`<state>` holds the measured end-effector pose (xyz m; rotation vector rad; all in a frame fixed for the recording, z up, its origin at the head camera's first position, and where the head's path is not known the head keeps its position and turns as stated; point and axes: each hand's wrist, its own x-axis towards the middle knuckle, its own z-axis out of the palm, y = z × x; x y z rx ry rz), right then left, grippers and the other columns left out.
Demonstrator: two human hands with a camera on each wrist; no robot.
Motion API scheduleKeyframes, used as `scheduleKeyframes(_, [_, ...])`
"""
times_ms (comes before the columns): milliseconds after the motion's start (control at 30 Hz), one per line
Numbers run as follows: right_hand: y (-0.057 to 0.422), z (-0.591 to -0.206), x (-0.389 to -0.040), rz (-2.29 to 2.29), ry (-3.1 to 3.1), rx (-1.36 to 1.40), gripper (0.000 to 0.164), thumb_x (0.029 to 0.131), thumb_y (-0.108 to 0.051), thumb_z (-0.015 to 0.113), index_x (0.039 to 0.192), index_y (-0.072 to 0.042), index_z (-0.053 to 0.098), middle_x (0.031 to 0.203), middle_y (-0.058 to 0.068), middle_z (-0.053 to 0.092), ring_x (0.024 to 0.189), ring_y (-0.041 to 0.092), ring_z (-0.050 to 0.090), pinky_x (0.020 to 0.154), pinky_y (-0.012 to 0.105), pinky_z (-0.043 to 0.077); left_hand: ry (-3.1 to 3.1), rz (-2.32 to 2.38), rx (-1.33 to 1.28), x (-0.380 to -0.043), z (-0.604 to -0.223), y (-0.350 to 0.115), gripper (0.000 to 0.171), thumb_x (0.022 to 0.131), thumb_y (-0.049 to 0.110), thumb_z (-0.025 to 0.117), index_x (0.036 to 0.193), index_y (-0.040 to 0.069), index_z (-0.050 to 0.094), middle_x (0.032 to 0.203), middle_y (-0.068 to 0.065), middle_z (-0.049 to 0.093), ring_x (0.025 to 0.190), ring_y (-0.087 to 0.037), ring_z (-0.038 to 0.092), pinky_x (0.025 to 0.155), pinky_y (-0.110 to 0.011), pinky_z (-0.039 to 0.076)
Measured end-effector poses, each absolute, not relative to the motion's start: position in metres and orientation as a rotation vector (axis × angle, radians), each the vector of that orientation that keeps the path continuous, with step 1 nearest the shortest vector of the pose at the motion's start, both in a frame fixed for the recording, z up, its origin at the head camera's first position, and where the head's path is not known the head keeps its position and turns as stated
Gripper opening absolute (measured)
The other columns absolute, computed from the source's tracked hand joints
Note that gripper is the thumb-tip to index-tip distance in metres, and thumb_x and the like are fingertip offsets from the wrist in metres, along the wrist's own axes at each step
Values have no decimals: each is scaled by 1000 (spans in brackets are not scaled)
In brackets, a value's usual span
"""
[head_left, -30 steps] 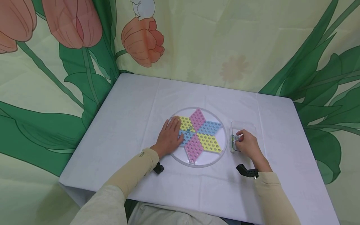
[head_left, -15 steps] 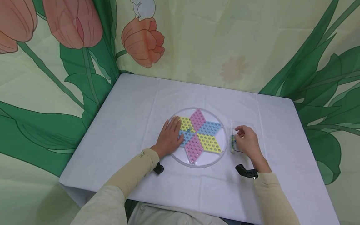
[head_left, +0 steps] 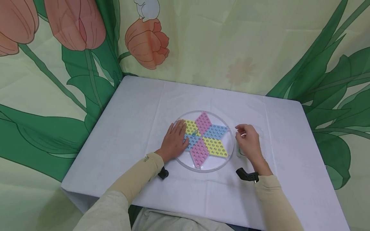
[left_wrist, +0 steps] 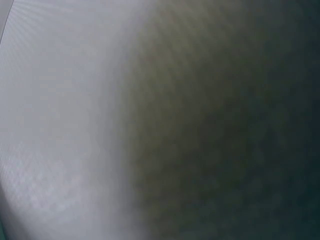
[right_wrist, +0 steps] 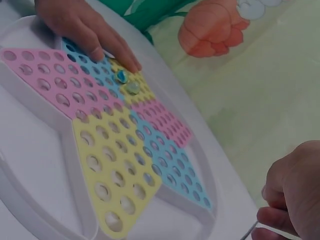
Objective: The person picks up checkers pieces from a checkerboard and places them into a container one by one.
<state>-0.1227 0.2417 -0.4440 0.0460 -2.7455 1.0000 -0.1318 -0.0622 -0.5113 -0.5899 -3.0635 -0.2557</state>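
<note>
A round Chinese checkers board (head_left: 215, 146) has a pink, blue and yellow star full of holes. My left hand (head_left: 172, 141) lies flat over its left side, fingers straight and touching the yellow and blue points. Two glass marbles, a blue one (right_wrist: 121, 76) and a pale one (right_wrist: 133, 88), sit in holes near the star's middle. My right hand (head_left: 249, 141) is above the clear box, right of the board, with thumb and fingers curled together as round a small marble. In the right wrist view the right hand (right_wrist: 295, 192) is low right, its fingertips mostly hidden.
The clear plastic box (head_left: 240, 152) stands partly hidden under the right hand. A white cloth covers the table (head_left: 138, 106). Behind it hangs a tulip-print curtain (head_left: 202, 41). In the left wrist view a blurred dark surface and white cloth fill the frame.
My right hand has come up from inside the clear box and moved a little left and away from me, toward the board. My left hand has stayed in place.
</note>
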Motion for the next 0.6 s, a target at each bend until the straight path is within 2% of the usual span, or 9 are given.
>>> scheduleKeyframes(133, [233, -442, -124, 1014, -2718, 47, 23, 94, -4, 57, 116, -1, 63, 105, 14, 60, 93, 22, 57, 78, 21, 49, -3062, -265, -591, -132, -512, -62, 70, 102, 43, 33, 159, 4, 16, 167, -12, 13, 156, -26, 8, 128, -43, 5])
scheduleKeyframes(433, [216, -441, -126, 1047, -2668, 172, 23, 92, 0, 59, 115, 2, 63, 104, 15, 61, 91, 22, 58, 75, 17, 48, -3102, -349, -593, -132, -510, -63, 69, 102, 41, 32, 159, 4, 15, 168, -11, 10, 156, -25, 3, 128, -43, 0])
scheduleKeyframes(600, [207, -442, -127, 1068, -2668, 206, 24, 93, -1, 57, 117, 2, 62, 105, 15, 60, 92, 22, 58, 76, 25, 52, -3114, -337, -596, -132, -509, -63, 70, 102, 41, 31, 159, 5, 13, 168, -11, 9, 156, -25, 2, 128, -43, 0])
